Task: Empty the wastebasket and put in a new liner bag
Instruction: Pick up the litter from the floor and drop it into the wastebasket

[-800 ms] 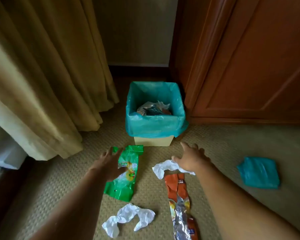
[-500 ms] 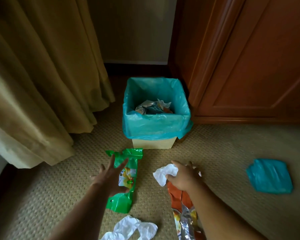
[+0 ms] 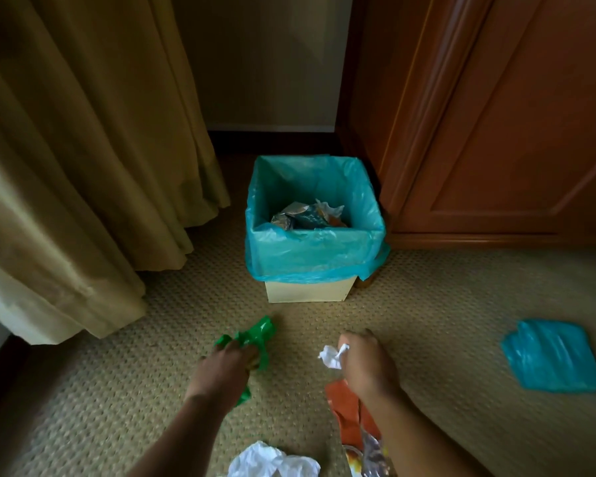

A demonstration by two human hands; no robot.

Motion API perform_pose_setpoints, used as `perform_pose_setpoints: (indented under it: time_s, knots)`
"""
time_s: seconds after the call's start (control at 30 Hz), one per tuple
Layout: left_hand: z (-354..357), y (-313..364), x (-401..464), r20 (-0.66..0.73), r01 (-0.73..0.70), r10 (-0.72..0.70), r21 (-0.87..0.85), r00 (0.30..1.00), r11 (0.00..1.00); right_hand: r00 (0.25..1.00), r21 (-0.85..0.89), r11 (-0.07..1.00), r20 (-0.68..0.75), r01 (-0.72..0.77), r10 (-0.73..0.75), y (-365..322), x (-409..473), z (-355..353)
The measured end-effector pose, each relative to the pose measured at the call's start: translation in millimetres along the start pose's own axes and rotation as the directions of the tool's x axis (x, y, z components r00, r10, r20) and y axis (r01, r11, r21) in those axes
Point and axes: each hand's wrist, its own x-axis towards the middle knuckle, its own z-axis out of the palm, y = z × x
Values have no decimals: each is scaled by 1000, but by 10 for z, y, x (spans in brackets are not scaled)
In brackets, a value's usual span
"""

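Note:
A square cream wastebasket [image 3: 308, 290] stands on the carpet, lined with a teal bag [image 3: 310, 253] that holds crumpled wrappers [image 3: 307, 215]. In front of it, my left hand [image 3: 221, 370] grips a crumpled green snack wrapper [image 3: 258, 335]. My right hand [image 3: 365, 363] grips a crumpled white tissue [image 3: 331, 354]. A folded teal liner bag [image 3: 551, 356] lies flat on the carpet at the right.
An orange snack wrapper [image 3: 348, 411] lies under my right forearm, and another white tissue [image 3: 272, 463] lies at the bottom edge. A tan curtain [image 3: 83, 166] hangs at the left. A wooden cabinet [image 3: 496, 115] stands at the right behind the wastebasket.
Both hands have closed on litter: the left has crumpled the flat green wrapper, the right has gathered the white tissue off the carpet.

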Motion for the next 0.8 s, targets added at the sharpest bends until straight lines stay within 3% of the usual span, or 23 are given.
perform_pose_setpoints:
  time_s: [0.13,0.23,0.43,0.57,0.8]
  knots:
    - [-441,-25,-96,-193,31,-44,-75,980,997,993,43,992,-38,116,-115,-107,-113,-453]
    - [-928,28,-154,-250,73,-85,-58,964,996,982,-10,985,-69,174,-174,-227,-168,-843]
    - [-1848,213,-197,-381,76,-61,26,923,997,935,2,961,-231,278,-270,-568,-199,-1557]
    - [-2336,430,-139,-523,42,10,88,852,995,904,21,955,-329,297,-273,-713,-110,-1950]
    - [-2888,650,200,-564,-80,19,-84,826,993,751,31,916,-583,400,-309,-857,301,-2366]
